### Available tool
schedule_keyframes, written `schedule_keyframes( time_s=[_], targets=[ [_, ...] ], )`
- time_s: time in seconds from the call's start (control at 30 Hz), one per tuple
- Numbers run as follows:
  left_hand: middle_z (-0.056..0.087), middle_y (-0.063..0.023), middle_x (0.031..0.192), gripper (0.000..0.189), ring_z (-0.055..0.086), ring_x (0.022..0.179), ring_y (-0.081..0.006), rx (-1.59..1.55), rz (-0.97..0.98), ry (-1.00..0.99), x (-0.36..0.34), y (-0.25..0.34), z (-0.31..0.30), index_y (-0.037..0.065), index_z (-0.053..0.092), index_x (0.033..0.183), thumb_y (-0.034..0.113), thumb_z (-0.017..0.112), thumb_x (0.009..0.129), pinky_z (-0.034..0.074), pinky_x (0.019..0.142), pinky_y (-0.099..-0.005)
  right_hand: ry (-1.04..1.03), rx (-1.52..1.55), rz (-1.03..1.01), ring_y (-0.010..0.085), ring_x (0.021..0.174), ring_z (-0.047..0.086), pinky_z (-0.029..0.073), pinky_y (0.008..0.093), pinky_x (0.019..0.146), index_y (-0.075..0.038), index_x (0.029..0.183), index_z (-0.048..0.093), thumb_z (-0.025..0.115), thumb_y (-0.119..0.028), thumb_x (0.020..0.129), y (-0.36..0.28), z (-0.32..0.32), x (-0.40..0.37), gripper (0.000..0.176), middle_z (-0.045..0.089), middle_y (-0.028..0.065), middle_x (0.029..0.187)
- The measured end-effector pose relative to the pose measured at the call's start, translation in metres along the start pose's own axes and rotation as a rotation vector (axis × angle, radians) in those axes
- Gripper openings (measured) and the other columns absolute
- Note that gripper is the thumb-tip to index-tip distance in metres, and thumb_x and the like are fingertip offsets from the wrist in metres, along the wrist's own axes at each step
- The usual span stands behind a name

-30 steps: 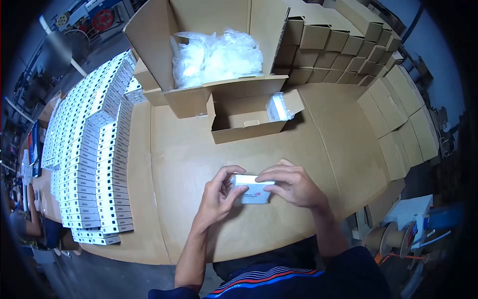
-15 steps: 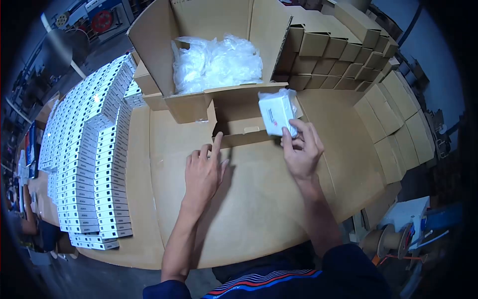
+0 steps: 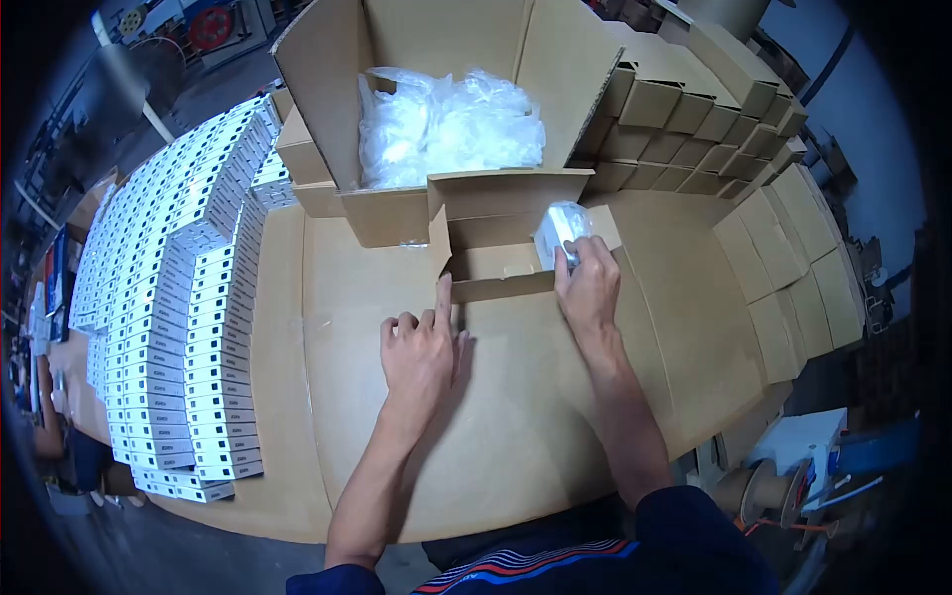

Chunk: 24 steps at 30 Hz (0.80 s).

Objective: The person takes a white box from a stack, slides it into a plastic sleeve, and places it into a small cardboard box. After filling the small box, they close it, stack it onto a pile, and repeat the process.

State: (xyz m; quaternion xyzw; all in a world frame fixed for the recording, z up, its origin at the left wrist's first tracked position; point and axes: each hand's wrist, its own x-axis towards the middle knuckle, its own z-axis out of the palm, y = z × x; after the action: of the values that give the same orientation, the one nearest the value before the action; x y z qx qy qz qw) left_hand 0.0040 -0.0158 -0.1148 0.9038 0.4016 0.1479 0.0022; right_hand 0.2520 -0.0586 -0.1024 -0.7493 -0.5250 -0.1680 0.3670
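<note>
A small open carton (image 3: 506, 288) sits on the brown cardboard-covered table, its flaps spread. My right hand (image 3: 590, 291) grips a white box in clear plastic (image 3: 557, 233) at the carton's right end. The lower part of that white box is behind the carton's front wall and my fingers. With its index finger stretched to the carton's front left corner, my left hand (image 3: 418, 352) holds nothing. Its other fingers are loosely bent, and the thumb stands apart.
Behind the carton stands a large cardboard box (image 3: 392, 220) holding crumpled clear plastic bags (image 3: 451, 129). Tall stacks of white boxes (image 3: 154, 327) line the left. Brown cartons (image 3: 654, 104) are piled at the back right, with more cartons (image 3: 783, 258) along the right edge. Another person's arm (image 3: 48, 402) shows far left.
My right hand has lowered the wrapped white box into the carton's right end and turned it more upright. My left index finger stays at the carton's front left corner.
</note>
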Motion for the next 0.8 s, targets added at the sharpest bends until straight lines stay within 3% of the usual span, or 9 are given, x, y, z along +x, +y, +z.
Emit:
schedule_keyframes(
  time_s=[0.23, 0.3, 0.37, 0.43, 0.5, 0.57, 0.63, 0.73, 0.8],
  targets=[
    [0.069, -0.0087, 0.087, 0.086, 0.064, 0.082, -0.0268, -0.058, -0.007, 0.023, -0.001, -0.002, -0.006, 0.007, 0.035, 0.160, 0.035, 0.073, 0.088, 0.046, 0.082, -0.0445, -0.026, -0.075, 0.232, 0.0374, 0.091, 0.067, 0.053, 0.0493, 0.079, -0.001, 0.098, 0.073, 0.067, -0.016, 0.094, -0.012, 0.000, -0.009, 0.016, 0.066, 0.0141, 0.110],
    [0.069, -0.0099, 0.090, 0.084, 0.064, 0.082, -0.0284, -0.119, 0.040, 0.039, -0.003, -0.008, -0.017, 0.007, 0.036, 0.159, 0.036, 0.072, 0.089, 0.049, 0.080, -0.0438, -0.039, -0.069, 0.259, 0.0368, 0.115, 0.062, 0.050, 0.0474, 0.094, -0.002, 0.110, 0.074, 0.063, -0.021, 0.098, -0.013, -0.002, -0.017, 0.025, 0.062, 0.0148, 0.133],
    [0.070, -0.0097, 0.096, 0.082, 0.065, 0.082, -0.0308, -0.189, 0.020, -0.036, -0.012, -0.024, -0.045, 0.005, 0.037, 0.158, 0.031, 0.073, 0.089, 0.050, 0.081, -0.0428, -0.087, -0.062, 0.204, 0.0417, 0.137, 0.049, 0.042, 0.0454, 0.110, -0.005, 0.129, 0.068, 0.058, -0.021, 0.102, -0.020, -0.008, -0.030, 0.033, 0.045, 0.0224, 0.154],
    [0.068, -0.0126, 0.103, 0.079, 0.064, 0.088, -0.0334, -0.296, -0.110, 0.091, -0.017, -0.055, -0.066, 0.004, 0.040, 0.156, 0.026, 0.074, 0.088, 0.051, 0.084, -0.0435, -0.152, -0.182, 0.153, 0.0455, 0.147, 0.033, 0.034, 0.0512, 0.117, -0.007, 0.151, 0.049, 0.058, -0.020, 0.100, -0.031, -0.014, -0.037, 0.053, 0.025, 0.0238, 0.165],
    [0.067, -0.0158, 0.111, 0.076, 0.064, 0.097, -0.0352, -0.280, -0.224, 0.259, -0.018, -0.096, -0.081, 0.003, 0.041, 0.154, 0.021, 0.075, 0.089, 0.051, 0.090, -0.0435, 0.039, -0.065, 0.084, 0.0483, 0.146, 0.032, 0.031, 0.0554, 0.117, -0.003, 0.157, 0.036, 0.057, -0.016, 0.099, -0.067, -0.020, -0.022, 0.063, 0.022, 0.0289, 0.164],
    [0.064, -0.0192, 0.122, 0.073, 0.062, 0.110, -0.0362, -0.141, -0.333, 0.448, -0.015, -0.145, -0.096, 0.004, 0.041, 0.154, 0.016, 0.074, 0.091, 0.050, 0.099, -0.0429, 0.062, 0.260, -0.040, 0.0459, 0.142, 0.039, 0.033, 0.0523, 0.116, 0.003, 0.148, 0.042, 0.055, -0.007, 0.093, -0.121, -0.015, 0.000, 0.057, 0.038, 0.0275, 0.156],
    [0.060, -0.0229, 0.128, 0.067, 0.058, 0.119, -0.0387, -0.070, -0.408, 0.584, -0.002, -0.193, -0.102, 0.000, 0.045, 0.149, 0.011, 0.074, 0.089, 0.049, 0.102, -0.0429, -0.074, 0.465, -0.276, 0.0423, 0.135, 0.048, 0.037, 0.0488, 0.114, 0.002, 0.142, 0.047, 0.053, -0.003, 0.091, -0.173, 0.006, 0.024, 0.051, 0.051, 0.0257, 0.146],
    [0.060, -0.0221, 0.126, 0.066, 0.059, 0.116, -0.0388, 0.025, -0.313, 0.675, 0.024, -0.254, -0.102, -0.001, 0.046, 0.146, 0.006, 0.073, 0.086, 0.049, 0.101, -0.0433, -0.355, 0.753, -0.449, 0.0407, 0.128, 0.053, 0.042, 0.0493, 0.109, 0.001, 0.136, 0.050, 0.053, 0.000, 0.088, -0.247, 0.072, 0.053, 0.049, 0.058, 0.0246, 0.133],
    [0.060, -0.0220, 0.124, 0.067, 0.059, 0.115, -0.0387, 0.012, -0.318, 0.593, 0.035, -0.277, -0.101, -0.001, 0.046, 0.146, 0.002, 0.071, 0.084, 0.050, 0.099, -0.0443, -0.426, 0.813, -0.602, 0.0418, 0.128, 0.052, 0.043, 0.0511, 0.106, 0.001, 0.138, 0.046, 0.054, 0.002, 0.085, -0.286, 0.128, 0.075, 0.053, 0.059, 0.0251, 0.129]
  ],
)
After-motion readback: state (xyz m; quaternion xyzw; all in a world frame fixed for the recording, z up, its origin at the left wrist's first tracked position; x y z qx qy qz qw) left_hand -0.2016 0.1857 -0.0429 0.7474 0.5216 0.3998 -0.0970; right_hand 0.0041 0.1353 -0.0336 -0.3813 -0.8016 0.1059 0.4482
